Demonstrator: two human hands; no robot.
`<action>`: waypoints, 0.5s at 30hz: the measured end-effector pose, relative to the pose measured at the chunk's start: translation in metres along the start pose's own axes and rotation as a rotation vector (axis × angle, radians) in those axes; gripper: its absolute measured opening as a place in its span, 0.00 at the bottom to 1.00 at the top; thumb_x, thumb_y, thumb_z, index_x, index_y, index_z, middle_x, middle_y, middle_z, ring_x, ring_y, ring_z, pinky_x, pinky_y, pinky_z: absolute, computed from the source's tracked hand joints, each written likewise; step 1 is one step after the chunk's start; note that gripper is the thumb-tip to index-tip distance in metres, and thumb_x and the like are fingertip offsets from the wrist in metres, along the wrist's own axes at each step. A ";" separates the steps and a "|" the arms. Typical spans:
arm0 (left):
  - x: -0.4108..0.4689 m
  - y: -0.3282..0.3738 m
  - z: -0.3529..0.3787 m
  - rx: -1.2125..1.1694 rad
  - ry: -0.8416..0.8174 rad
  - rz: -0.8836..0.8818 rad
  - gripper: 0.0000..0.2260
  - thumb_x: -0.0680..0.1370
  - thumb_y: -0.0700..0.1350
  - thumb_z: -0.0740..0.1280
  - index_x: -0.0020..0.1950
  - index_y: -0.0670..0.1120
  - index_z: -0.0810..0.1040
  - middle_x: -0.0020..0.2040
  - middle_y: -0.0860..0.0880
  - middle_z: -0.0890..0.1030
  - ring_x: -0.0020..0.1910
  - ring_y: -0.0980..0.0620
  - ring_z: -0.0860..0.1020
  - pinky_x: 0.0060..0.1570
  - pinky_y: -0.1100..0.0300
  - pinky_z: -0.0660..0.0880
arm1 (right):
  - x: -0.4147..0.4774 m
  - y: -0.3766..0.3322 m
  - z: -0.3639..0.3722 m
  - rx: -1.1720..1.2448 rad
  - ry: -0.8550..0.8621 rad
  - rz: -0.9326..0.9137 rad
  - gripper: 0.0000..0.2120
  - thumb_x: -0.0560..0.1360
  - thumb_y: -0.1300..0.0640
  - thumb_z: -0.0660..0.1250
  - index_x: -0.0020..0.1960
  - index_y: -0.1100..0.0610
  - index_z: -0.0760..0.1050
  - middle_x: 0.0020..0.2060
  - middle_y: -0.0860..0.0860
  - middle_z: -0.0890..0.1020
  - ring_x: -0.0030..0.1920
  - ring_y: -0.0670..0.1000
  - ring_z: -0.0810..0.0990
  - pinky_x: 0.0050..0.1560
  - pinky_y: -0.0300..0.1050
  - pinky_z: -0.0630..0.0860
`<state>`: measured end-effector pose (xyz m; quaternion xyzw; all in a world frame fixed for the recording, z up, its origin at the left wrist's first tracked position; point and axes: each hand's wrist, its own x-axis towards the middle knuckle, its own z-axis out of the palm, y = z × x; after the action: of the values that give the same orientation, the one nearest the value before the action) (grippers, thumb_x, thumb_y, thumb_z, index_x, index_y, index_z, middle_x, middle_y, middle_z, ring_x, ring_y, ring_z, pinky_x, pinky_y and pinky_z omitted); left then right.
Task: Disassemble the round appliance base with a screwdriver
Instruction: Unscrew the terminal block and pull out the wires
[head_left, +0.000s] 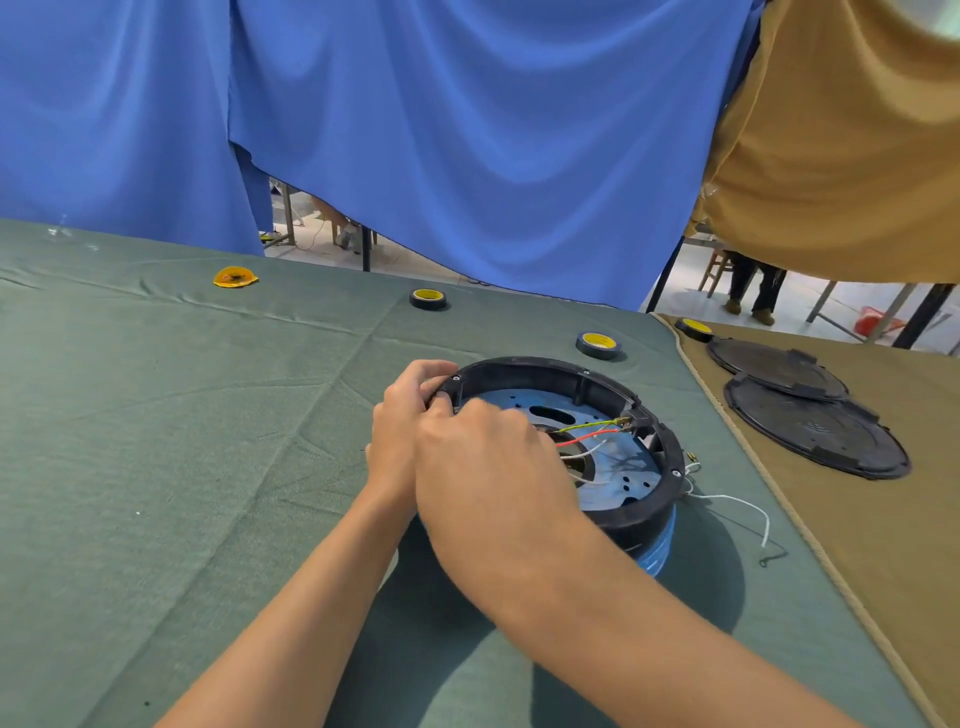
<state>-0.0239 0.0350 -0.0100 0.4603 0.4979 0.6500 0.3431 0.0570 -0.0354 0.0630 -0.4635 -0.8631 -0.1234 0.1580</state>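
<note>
Round appliance base (550, 368) on green cloth (182, 415), mid-table; pinching its left rim with left hand (410, 415); right hand (493, 467) curled over same spot — contents hidden, screwdriver unseen; brace rim firmly, keep tool square — no slipping toward wires (592, 441).

This was a makeshift workshop hall split into stations. The green cloth-covered tabletop (182, 415) was fenced off by hanging blue fabric curtains (467, 130) and a tan fabric sheet (841, 156), with a second, tan cloth-covered tabletop (831, 519) butted against it. Work goods lay about: rolls of black tape with yellow cores (428, 298), two round black plastic covers (815, 434) overlapping each other, and an opened round black plastic appliance base (545, 366) with loose coloured wires. Below the curtain hems showed a pale floor (410, 257), dark metal table legs (667, 270), a wooden stool (716, 270), the trousered legs of another person (753, 291) and a red plastic basket (878, 321).
</note>
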 end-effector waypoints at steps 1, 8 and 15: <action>0.000 0.000 -0.001 0.002 -0.003 -0.002 0.09 0.70 0.50 0.61 0.46 0.62 0.77 0.52 0.33 0.74 0.59 0.26 0.71 0.57 0.22 0.63 | -0.001 -0.001 0.003 -0.024 -0.005 0.002 0.20 0.77 0.65 0.58 0.68 0.66 0.62 0.52 0.58 0.77 0.53 0.59 0.79 0.42 0.49 0.70; 0.006 0.008 -0.003 0.153 0.043 -0.049 0.13 0.68 0.46 0.58 0.46 0.58 0.78 0.47 0.56 0.84 0.53 0.46 0.81 0.56 0.40 0.74 | -0.012 0.035 -0.005 0.114 -0.024 0.175 0.10 0.75 0.57 0.61 0.36 0.52 0.64 0.37 0.56 0.73 0.46 0.59 0.77 0.39 0.45 0.64; 0.014 -0.005 -0.012 0.069 0.006 -0.072 0.13 0.77 0.36 0.63 0.51 0.53 0.79 0.50 0.52 0.84 0.49 0.50 0.83 0.53 0.45 0.79 | -0.017 0.070 0.003 0.399 0.107 0.349 0.10 0.76 0.51 0.65 0.46 0.54 0.83 0.44 0.50 0.84 0.47 0.52 0.71 0.46 0.47 0.68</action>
<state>-0.0402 0.0448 -0.0124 0.4516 0.5374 0.6210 0.3487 0.1245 -0.0093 0.0580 -0.5577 -0.7678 0.0541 0.3107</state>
